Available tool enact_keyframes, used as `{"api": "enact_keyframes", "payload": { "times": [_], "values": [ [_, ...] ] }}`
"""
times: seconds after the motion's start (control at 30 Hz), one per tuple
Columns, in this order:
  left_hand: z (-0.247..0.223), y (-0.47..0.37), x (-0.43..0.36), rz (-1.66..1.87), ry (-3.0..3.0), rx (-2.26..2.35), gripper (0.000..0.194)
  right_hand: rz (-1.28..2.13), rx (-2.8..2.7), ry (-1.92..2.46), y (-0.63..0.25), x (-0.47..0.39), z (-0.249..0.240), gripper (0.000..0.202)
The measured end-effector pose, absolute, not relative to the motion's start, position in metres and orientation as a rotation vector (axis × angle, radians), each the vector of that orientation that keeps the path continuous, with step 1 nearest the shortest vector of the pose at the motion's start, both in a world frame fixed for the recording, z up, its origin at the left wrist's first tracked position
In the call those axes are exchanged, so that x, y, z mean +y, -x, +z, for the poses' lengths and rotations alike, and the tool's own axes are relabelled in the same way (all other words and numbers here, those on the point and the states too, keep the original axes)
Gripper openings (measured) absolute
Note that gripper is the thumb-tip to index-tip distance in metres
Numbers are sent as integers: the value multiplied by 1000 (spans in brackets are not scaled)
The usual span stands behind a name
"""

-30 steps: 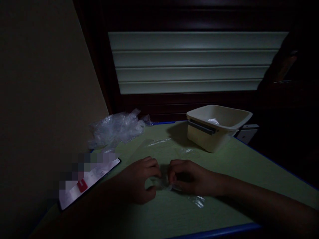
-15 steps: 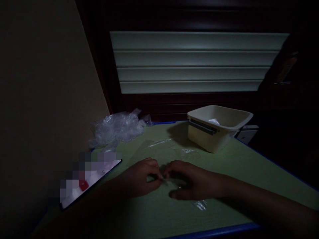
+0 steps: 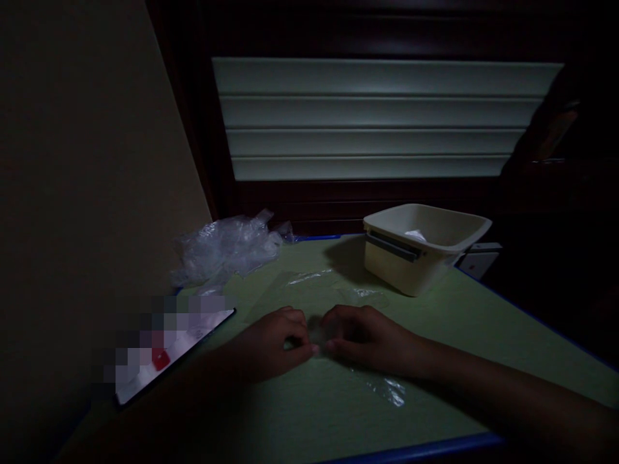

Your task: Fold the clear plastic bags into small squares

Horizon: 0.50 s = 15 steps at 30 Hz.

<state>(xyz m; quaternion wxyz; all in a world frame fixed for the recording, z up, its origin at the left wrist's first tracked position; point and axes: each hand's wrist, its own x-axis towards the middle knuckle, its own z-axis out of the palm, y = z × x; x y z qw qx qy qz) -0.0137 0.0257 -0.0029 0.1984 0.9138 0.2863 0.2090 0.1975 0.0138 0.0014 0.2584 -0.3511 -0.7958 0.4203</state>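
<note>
Over the middle of the green table, my left hand [image 3: 275,341] pinches the edge of a thin clear plastic bag [image 3: 387,390] between thumb and fingers. Close by on the right, my right hand [image 3: 370,338] curls its thumb and fingers round the same plastic. A faint film spans the small gap between the fingertips. The bag's crinkled end shows under the right wrist; the rest is hidden or too dark to make out. Just beyond the hands, another clear plastic sheet or bag [image 3: 309,278] lies flat on the table.
A heap of crumpled clear plastic [image 3: 227,248] sits at the back left by the wall. At the back right stands a cream bin [image 3: 396,264] with a grey handle and something shiny inside. A lit tablet or phone [image 3: 178,354] lies at left. The green table [image 3: 271,419] has blue edging.
My right hand's thumb has moved up toward its fingers, closing the hand. The crinkled end of the bag has shifted slightly to the right. My left hand has hardly moved.
</note>
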Motion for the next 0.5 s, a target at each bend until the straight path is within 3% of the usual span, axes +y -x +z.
{"api": "enact_keyframes", "payload": {
  "times": [0.2, 0.5],
  "values": [
    [-9, 8, 20, 644, -2653, 918, 19, 1073, -2102, 1013, -197, 17, -1, 28],
    [-2, 2, 8, 527, -3170, 961, 7, 432, -2337, 1135, -205, 21, -4, 40]
  ]
}}
